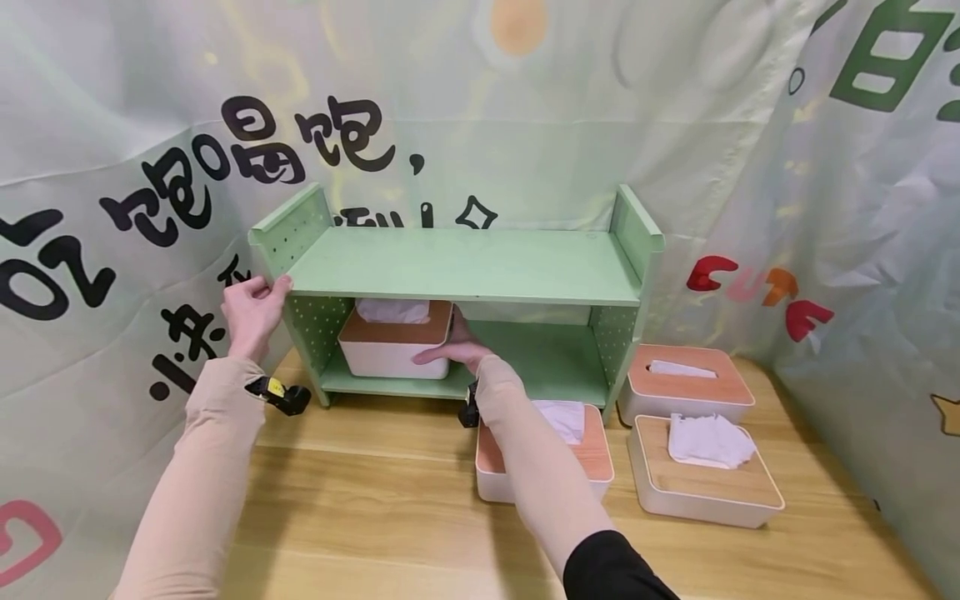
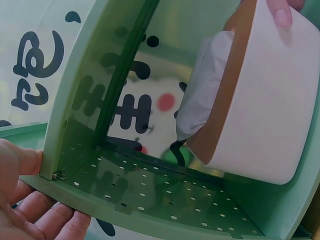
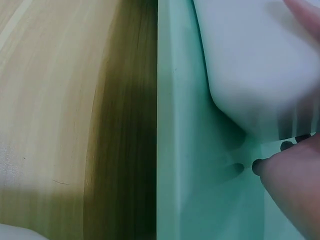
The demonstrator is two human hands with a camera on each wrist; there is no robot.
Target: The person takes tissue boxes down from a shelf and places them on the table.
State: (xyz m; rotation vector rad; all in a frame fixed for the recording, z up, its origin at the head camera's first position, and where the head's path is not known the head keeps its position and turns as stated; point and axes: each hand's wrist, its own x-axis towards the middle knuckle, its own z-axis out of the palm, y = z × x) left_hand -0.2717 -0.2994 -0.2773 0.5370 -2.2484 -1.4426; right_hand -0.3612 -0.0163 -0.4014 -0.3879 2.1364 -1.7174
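Observation:
A green two-tier shelf [image 1: 465,267] stands against the cloth backdrop. My left hand [image 1: 253,315] grips the front edge of its left side panel, thumb and fingers on either side of the edge [image 2: 42,200]. On the lower tier, toward the left, is a white tissue box [image 1: 397,361] with a wood-look lid and a tissue poking out. My right hand [image 1: 459,343] holds this box at its right end, the thumb across the front face and the other fingers mostly hidden behind. In the right wrist view the box's white side [image 3: 260,65] lies over the green tier [image 3: 200,165].
Beneath my right forearm, a tissue box [image 1: 495,487] sits on the wooden table [image 1: 375,517] before the shelf. Two more stand right of the shelf: a reddish-lidded box [image 1: 686,404] behind and a lighter wood-lidded box [image 1: 705,504] in front. Printed cloth [image 1: 862,292] borders the table.

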